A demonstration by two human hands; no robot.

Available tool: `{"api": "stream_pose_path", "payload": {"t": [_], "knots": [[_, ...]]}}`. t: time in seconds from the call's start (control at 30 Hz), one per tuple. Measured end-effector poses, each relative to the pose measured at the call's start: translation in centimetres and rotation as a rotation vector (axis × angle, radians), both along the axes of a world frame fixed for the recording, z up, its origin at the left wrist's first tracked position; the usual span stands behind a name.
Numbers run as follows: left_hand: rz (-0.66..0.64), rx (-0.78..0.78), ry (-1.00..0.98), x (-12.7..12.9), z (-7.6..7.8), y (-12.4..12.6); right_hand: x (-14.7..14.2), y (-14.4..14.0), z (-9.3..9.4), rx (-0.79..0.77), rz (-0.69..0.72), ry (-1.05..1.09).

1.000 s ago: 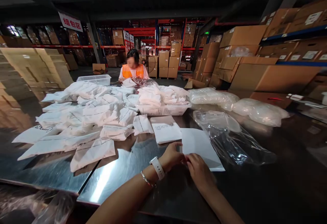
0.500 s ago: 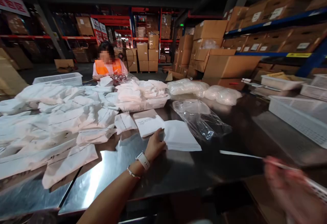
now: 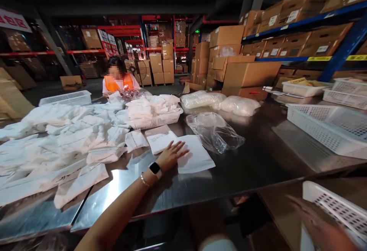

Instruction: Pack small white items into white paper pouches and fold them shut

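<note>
We work at a steel packing table [image 3: 258, 163]: a big heap of white garment bags [image 3: 65, 140] fills the left, too many to count. Four white mesh baskets are in view, one [image 3: 323, 127] to our right. Two stuffed clear bags [image 3: 218, 102], one empty. Our left hand [image 3: 172, 154] lies open, flat on the white flat mailer [image 3: 195, 157]. Our right hand [image 3: 321, 224] is low and blurred by a basket, grip unclear. Step in hand, we judge: pinning the mailer; next calls for a free right hand.

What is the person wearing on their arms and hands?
The left hand is bare, with no glove and no sleeve on the forearm. Its wrist carries a watch with a dark square face on a white strap, and beside it a thin silvery bracelet. The right hand is a blur at the bottom corner.
</note>
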State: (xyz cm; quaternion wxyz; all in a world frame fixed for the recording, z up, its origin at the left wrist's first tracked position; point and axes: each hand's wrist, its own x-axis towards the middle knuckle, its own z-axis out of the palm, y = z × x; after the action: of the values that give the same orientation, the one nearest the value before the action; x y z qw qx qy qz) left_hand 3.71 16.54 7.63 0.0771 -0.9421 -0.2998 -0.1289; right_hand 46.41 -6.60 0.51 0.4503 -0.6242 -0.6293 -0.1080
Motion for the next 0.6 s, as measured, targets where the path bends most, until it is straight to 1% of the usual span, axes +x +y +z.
{"api": "stream_pose_path", "payload": {"t": [0.03, 0.07, 0.1, 0.17, 0.2, 0.27, 0.3, 0.37, 0.43, 0.47, 0.53, 0.6], "knots": [[-0.092, -0.037, -0.001, 0.4, -0.3, 0.4, -1.3, 2.0, 0.1, -0.008, 0.063, -0.051], [-0.158, -0.083, -0.017, 0.8, -0.5, 0.5, -2.9, 4.3, 0.3, -0.066, 0.153, -0.178], [-0.205, -0.134, -0.051, 1.0, -0.7, 0.4, -4.8, 6.8, 0.7, -0.085, 0.226, -0.277], [-0.258, -0.236, -0.149, 1.1, -1.2, -0.4, -8.4, 11.6, 1.8, -0.041, 0.36, -0.38], [-0.269, -0.283, -0.202, 0.9, -1.4, -1.1, -10.0, 13.6, 2.3, -0.028, 0.431, -0.409], [-0.279, -0.351, -0.291, 0.3, -1.8, -2.6, -12.5, 16.2, 3.0, -0.004, 0.565, -0.449], [-0.28, -0.367, -0.325, -0.2, -2.1, -3.4, -13.4, 16.8, 3.2, 0.003, 0.63, -0.471], [-0.278, -0.38, -0.385, -1.2, -2.4, -4.9, -14.6, 16.9, 3.1, 0.016, 0.747, -0.524], [-0.277, -0.397, -0.427, -2.1, -2.6, -6.2, -15.3, 16.0, 2.7, 0.041, 0.814, -0.568], [-0.28, -0.411, -0.433, -2.6, -2.7, -6.8, -15.6, 15.4, 2.6, 0.057, 0.827, -0.585], [-0.299, -0.444, -0.416, -3.5, -2.6, -7.9, -16.1, 14.0, 2.4, 0.084, 0.847, -0.623], [-0.318, -0.478, -0.374, -4.2, -2.5, -9.0, -16.4, 12.7, 2.4, 0.076, 0.906, -0.676]]}}
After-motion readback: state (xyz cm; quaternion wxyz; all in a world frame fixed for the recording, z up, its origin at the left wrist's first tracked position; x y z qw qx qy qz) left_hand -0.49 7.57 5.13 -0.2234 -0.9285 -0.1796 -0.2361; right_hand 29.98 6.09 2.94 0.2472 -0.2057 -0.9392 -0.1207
